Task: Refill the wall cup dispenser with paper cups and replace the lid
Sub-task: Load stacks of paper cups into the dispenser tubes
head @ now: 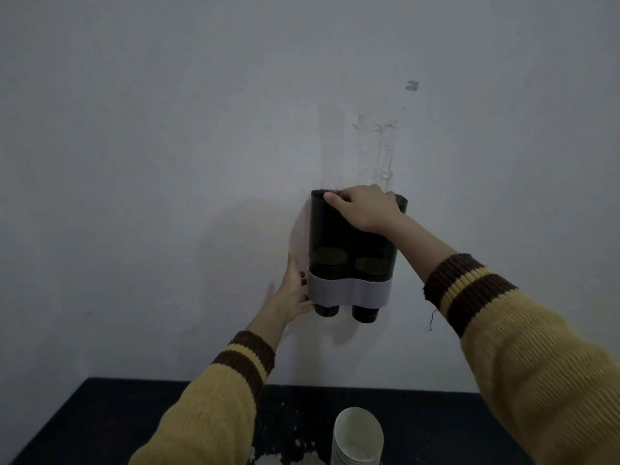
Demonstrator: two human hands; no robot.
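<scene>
A dark, see-through two-tube cup dispenser (pixel 332 236) hangs on the white wall, with a grey band (pixel 349 292) round its base. Dark cup bottoms (pixel 364 313) poke out below it, and cup stacks show low inside both tubes. My right hand (pixel 364 208) rests on the dispenser's top edge, fingers curled over the rim; what it grips there is hidden. My left hand (pixel 295 293) is flat against the dispenser's lower left side, fingers spread, touching the grey band. A stack of white paper cups (pixel 357 437) stands on the dark table below. No lid is in view.
A dark tabletop (pixel 100 421) with pale worn patches runs along the bottom, against the wall. Strips of clear tape residue (pixel 375 146) cling to the wall above the dispenser. Both my arms wear yellow sleeves with brown cuffs.
</scene>
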